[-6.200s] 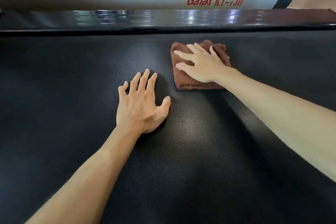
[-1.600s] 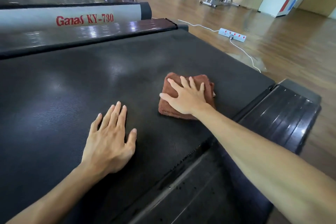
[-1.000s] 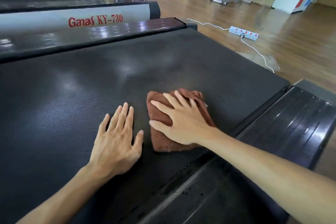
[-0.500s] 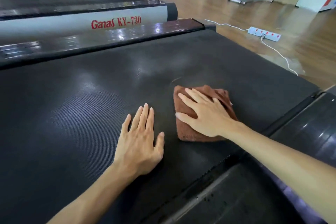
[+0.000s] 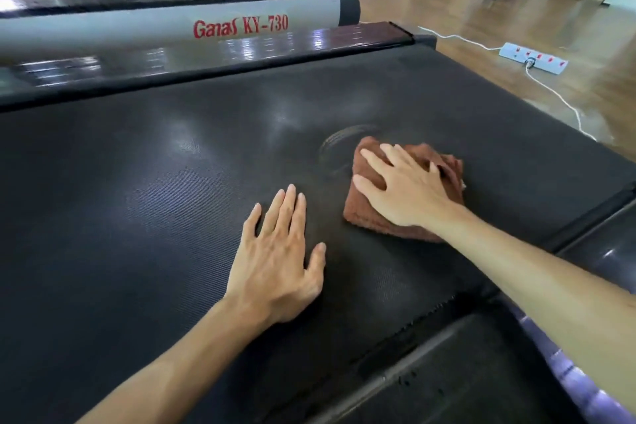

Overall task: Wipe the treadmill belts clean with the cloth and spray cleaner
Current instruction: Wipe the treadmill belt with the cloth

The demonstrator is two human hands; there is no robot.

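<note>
- The folded, rust-brown terry cloth (image 5: 406,213) lies flat on the black, fine-textured rubber treadmill belt (image 5: 155,217), toward the belt's right-hand end and near its front edge.
- The right hand (image 5: 406,189) rests palm-down on top of the cloth, fingers straight and slightly spread, pressing it against the belt rather than gripping it.
- The left hand (image 5: 278,251) lies flat on the bare belt just beside the cloth, fingers extended and holding nothing (it looks like a brace for the leaning body).
- A curved damp streak (image 5: 339,144) shows on the belt just beyond the cloth, touching its far-left corner; this stretch reads as partly wiped.
- Handling, as I judge it: the cloth is soft, light and limp, so it will bunch or unfold if dragged by one corner. A broad flat palm over its middle, as here, spreads the pressure; to lift it, pinching across the folded thickness at one edge should keep the layers together.
- The belt's ribbed rubber probably grips the terry, so strokes call for steady downward force; the belt itself may creep under a sideways push.
- No spray cleaner bottle is in view.
- Beyond the belt sit a grey side rail with red lettering (image 5: 241,27), a wooden floor (image 5: 516,21) and a white power strip (image 5: 533,58).
</note>
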